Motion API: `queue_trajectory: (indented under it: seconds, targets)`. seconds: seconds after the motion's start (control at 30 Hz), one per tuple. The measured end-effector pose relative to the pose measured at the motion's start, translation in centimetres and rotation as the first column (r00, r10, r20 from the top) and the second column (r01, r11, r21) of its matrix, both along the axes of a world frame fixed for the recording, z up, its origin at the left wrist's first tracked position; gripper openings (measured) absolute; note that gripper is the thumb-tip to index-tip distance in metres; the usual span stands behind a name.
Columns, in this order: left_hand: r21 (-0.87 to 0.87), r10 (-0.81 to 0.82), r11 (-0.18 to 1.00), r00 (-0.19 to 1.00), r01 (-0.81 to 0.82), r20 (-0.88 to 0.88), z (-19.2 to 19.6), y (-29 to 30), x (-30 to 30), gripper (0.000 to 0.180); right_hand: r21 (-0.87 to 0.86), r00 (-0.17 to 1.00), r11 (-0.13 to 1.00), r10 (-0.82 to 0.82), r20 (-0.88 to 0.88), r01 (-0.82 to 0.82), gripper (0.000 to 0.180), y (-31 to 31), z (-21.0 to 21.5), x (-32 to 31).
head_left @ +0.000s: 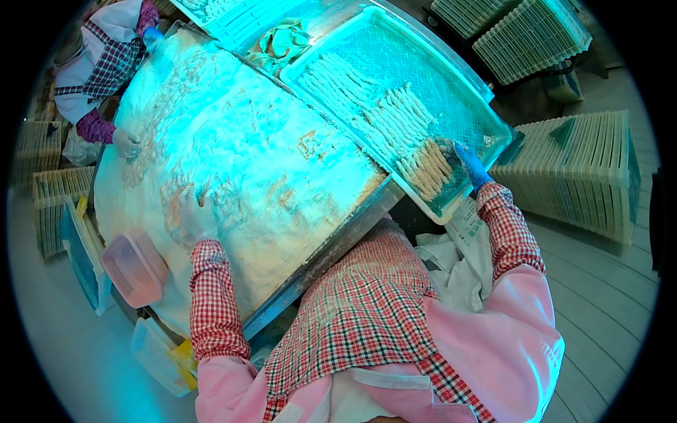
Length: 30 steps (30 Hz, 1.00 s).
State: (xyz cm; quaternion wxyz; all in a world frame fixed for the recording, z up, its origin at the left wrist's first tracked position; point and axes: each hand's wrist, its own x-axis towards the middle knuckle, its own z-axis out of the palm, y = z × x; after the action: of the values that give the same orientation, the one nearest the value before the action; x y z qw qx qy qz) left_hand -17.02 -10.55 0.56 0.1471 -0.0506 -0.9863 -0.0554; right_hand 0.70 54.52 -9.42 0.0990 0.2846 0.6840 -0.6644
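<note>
My left hand (198, 220), in a pale glove dusted white, lies in the flour-like powder (247, 162) spread over a large worktable. Its fingers look apart, though they partly blend into the powder. My right hand (474, 166), in a blue glove, reaches over the right edge of a pale mesh-bottomed tray (465, 106). Its fingers stretch toward the coated sticks (425, 170) at the near end, and I see nothing clearly held. More white-coated sticks (398, 113) lie side by side farther along the tray.
Across the table at far left, another person's gloved hand (127, 143) touches the powder. A pink basket (134, 269) sits at the left edge. Stacked trays (575, 173) stand on the right, with more crates (529, 39) behind. A crumpled cloth (281, 46) lies beside the tray.
</note>
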Motion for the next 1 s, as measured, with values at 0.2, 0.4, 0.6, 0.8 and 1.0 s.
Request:
queue_trajectory:
  seconds: [0.2, 0.4, 0.6, 0.8, 1.0]
  targets:
    - [0.021, 0.074, 0.997, 0.983, -0.078, 0.166, -1.0, -0.2, -0.8, 0.032, 0.313, 0.999, 0.95, 0.004, 0.045, -0.018, 0.057, 1.4, 2.0, -2.9]
    - [0.105, 0.201, 0.966, 0.94, -0.237, 0.275, -1.6, -0.1, -1.5, 0.03, 0.078, 0.98, 0.997, 0.006, -0.197, 0.01, 0.063, 0.6, -0.9, -16.5]
    - [0.31, 0.245, 0.867, 0.876, -0.39, 0.417, 2.3, 2.4, 0.3, 0.031, 0.36, 0.976, 0.932, 0.103, -0.19, -0.028, 0.062, -0.7, -3.1, -22.0]
    - [0.073, 0.251, 0.954, 0.906, -0.291, 0.34, -0.1, 2.6, -2.3, 0.026, 0.417, 0.886, 0.899, 0.299, -0.354, -0.137, 0.055, -7.3, -2.7, -28.7]
    - [0.377, 0.109, 0.906, 0.968, -0.191, 0.228, 0.4, 1.3, 0.3, 0.025, 0.65, 0.906, 0.739, 0.38, -0.184, -0.178, 0.048, -11.0, -1.9, -28.5]
